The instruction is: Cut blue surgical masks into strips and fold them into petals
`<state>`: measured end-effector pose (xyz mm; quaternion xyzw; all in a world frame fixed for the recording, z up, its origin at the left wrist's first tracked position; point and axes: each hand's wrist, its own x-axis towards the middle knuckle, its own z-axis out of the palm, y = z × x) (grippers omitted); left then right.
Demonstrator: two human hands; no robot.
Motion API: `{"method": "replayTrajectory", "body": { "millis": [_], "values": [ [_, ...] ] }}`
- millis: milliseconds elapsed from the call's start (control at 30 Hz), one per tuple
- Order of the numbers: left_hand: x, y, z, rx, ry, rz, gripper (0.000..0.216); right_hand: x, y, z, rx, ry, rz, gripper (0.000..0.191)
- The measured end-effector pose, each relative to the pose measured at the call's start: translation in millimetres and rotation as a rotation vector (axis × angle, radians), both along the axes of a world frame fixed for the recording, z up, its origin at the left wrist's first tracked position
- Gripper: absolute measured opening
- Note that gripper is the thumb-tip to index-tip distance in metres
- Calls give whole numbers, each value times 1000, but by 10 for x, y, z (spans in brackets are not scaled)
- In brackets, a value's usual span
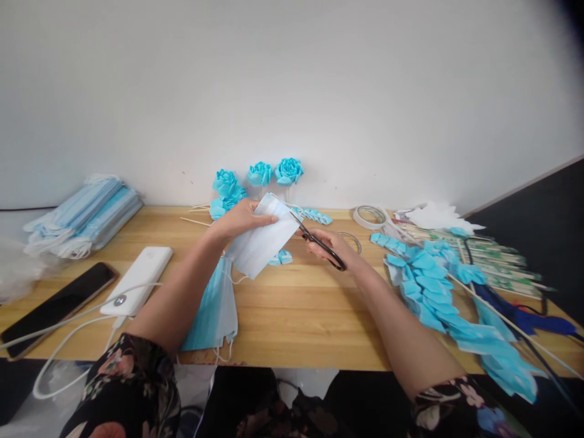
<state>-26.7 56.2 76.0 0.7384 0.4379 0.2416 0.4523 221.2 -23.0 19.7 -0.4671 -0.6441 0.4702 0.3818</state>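
My left hand [249, 219] grips a pale blue face mask [264, 240] by its upper left part, thumb on the near face. The mask hangs tilted above the table, with an ear loop dangling below. In my right hand [328, 246] is a pair of black-handled scissors [319, 243], its blades pointing up and left at the mask's right edge. Whether the blades are cutting into the mask cannot be made out. Under my left forearm lie more blue masks [214, 310]. A small piece of folded blue material [281, 258] rests behind the held mask.
Blue flowers [289, 172] stand by the wall. Stacked masks [86, 213], a power bank [139, 280] and a phone [57, 307] lie left. Right are tape rolls [368, 216], blue petal strips [429, 286], wrapped sticks [493, 261] and a blue-handled tool [538, 319].
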Motion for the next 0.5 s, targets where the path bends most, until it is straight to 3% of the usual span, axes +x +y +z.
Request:
{"method": "replayTrajectory", "body": {
  "millis": [500],
  "values": [
    [14, -52, 66, 4, 39, -51, 41, 52, 18, -62, 30, -57, 114, 49]
  ]
}}
